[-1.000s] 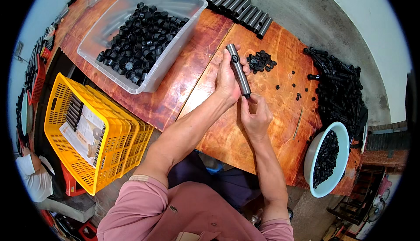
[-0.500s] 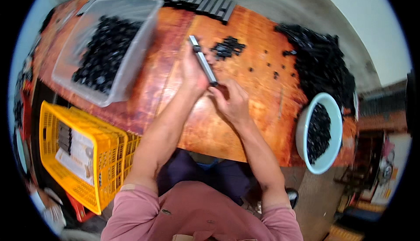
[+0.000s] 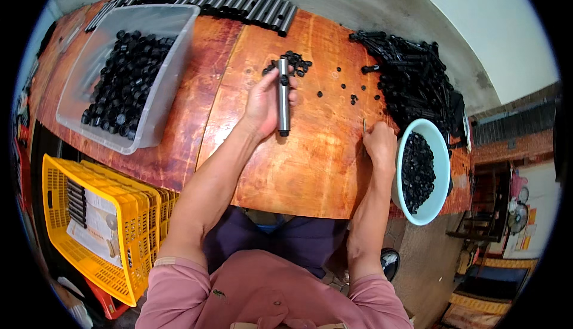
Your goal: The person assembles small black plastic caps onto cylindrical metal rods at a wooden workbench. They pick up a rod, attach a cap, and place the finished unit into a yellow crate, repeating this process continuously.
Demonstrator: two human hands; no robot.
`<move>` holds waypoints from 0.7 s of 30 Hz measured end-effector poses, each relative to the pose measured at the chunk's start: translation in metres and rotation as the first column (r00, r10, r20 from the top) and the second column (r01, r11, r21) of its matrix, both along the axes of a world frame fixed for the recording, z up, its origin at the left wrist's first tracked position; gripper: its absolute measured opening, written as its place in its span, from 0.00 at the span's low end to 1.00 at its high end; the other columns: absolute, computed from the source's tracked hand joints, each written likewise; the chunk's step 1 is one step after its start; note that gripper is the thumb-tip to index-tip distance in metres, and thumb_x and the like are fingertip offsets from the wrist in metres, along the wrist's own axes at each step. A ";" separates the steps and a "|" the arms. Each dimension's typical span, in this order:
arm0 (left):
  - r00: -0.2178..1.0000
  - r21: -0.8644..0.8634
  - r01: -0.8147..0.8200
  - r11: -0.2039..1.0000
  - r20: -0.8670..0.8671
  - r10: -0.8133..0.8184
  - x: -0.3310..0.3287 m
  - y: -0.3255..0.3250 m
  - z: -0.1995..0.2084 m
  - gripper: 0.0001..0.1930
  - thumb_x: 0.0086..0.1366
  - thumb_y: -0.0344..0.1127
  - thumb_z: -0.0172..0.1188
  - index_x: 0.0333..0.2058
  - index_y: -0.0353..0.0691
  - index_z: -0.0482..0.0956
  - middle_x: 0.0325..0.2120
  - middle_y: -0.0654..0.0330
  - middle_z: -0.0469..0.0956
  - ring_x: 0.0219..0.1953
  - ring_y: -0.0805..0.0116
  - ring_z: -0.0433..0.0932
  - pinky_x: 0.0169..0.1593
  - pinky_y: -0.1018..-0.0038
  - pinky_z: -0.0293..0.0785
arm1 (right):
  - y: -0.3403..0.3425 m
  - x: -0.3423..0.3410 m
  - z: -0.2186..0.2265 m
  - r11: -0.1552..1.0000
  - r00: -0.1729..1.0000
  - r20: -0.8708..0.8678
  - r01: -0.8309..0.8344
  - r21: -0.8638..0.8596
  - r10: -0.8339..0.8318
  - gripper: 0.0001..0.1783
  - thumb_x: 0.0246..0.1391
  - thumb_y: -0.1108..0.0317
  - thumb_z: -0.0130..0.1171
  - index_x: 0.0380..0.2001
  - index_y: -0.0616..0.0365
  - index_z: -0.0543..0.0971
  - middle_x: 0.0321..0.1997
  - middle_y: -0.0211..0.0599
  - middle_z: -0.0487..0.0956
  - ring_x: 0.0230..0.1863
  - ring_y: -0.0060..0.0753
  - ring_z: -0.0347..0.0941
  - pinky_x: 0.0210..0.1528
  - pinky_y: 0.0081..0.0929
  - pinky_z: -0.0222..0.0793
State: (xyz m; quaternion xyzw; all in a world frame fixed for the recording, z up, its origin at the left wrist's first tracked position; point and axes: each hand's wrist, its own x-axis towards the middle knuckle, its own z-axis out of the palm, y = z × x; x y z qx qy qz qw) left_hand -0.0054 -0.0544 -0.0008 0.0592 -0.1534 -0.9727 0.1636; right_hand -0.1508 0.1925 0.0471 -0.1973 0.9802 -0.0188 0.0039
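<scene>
Tube [image 3: 283, 107] and left hand [image 3: 261, 107] are together over the middle of the wooden table [image 3: 316, 174], the palm along the tube's left side and the fingertips showing around its right side in a closed hold. The tube is silver and slim, with a black fitting at its near end and a black round piece on its upper part, and it points almost straight away from the person. Just behind its far end lies a small pile of black pieces [image 3: 300, 62], with a few more scattered to the right. The right hand [image 3: 381, 142] is well apart from the tube, low over the table's right part, its fingers curled in beside a thin rod [image 3: 364, 126]; whether they grip it, one cannot tell. Near that hand, on its right, a pale blue basin [image 3: 442, 150] holds small black parts [image 3: 418, 171], and beyond it spreads a heap of longer black parts [image 3: 412, 78]. To the left, a translucent tub [image 3: 156, 111] contains black caps [image 3: 128, 78]. Silver tubes [image 3: 239, 1] lie in a row along the far edge, and a yellow crate [image 3: 138, 233] stands at the lower left.
</scene>
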 end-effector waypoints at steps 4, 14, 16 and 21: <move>0.999 -0.004 0.042 0.999 -0.013 -0.043 0.001 0.005 0.006 0.17 0.73 0.45 0.50 0.53 0.42 0.73 0.33 0.61 0.76 0.32 0.68 0.74 0.38 0.71 0.72 | -0.009 0.008 0.010 0.999 1.000 -0.007 0.026 -0.041 -0.027 0.13 0.50 0.68 0.60 0.33 0.68 0.83 0.35 0.62 0.82 0.40 0.63 0.80 0.47 0.51 0.76; 0.986 -0.105 0.161 0.981 0.067 -0.155 -0.002 0.015 0.003 0.23 0.76 0.51 0.46 0.62 0.46 0.68 0.33 0.62 0.75 0.30 0.71 0.73 0.35 0.73 0.73 | -0.047 0.022 0.022 0.298 0.882 0.137 -0.004 -0.955 0.451 0.10 0.62 0.75 0.57 0.45 0.67 0.78 0.36 0.41 0.83 0.32 0.29 0.82 0.34 0.24 0.78; 0.982 -0.135 0.183 0.974 0.061 -0.176 0.000 0.013 0.003 0.24 0.76 0.50 0.46 0.63 0.44 0.67 0.33 0.62 0.75 0.30 0.71 0.73 0.35 0.73 0.73 | -0.066 0.036 0.019 0.071 0.882 0.040 0.008 -0.997 0.469 0.08 0.65 0.75 0.55 0.45 0.67 0.77 0.37 0.41 0.82 0.32 0.28 0.81 0.34 0.23 0.79; 0.968 -0.099 0.244 0.965 0.077 -0.237 -0.003 0.017 0.003 0.22 0.76 0.47 0.46 0.62 0.43 0.67 0.33 0.61 0.76 0.31 0.70 0.73 0.35 0.73 0.72 | -0.093 0.066 0.009 -0.089 0.912 -0.041 -0.005 -0.996 0.408 0.06 0.67 0.73 0.54 0.41 0.65 0.74 0.38 0.43 0.82 0.35 0.31 0.82 0.38 0.25 0.80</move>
